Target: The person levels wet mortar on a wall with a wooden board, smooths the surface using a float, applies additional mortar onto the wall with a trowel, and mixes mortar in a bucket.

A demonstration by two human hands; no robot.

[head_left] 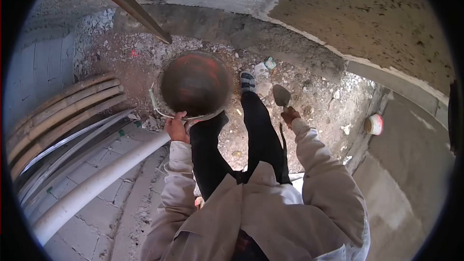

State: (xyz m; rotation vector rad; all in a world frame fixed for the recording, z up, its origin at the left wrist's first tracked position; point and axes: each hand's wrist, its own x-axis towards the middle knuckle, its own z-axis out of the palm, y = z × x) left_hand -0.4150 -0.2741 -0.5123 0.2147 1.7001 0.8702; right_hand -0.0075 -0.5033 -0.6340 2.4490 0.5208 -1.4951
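A round mortar bucket stands on the rubble ground in front of my left leg, its inside dark grey with reddish patches. My left hand is closed on its near rim, by a pale cord handle that hangs at the side. In my right hand I hold a trowel by its handle, the blade pointing forward and smeared grey. That trowel is apart from the bucket, to the right of my outstretched right leg and shoe.
Bamboo poles and a thick white pipe lie at left. A brown post slants in from above. A white and red tub sits by the right wall. Stones and litter cover the ground.
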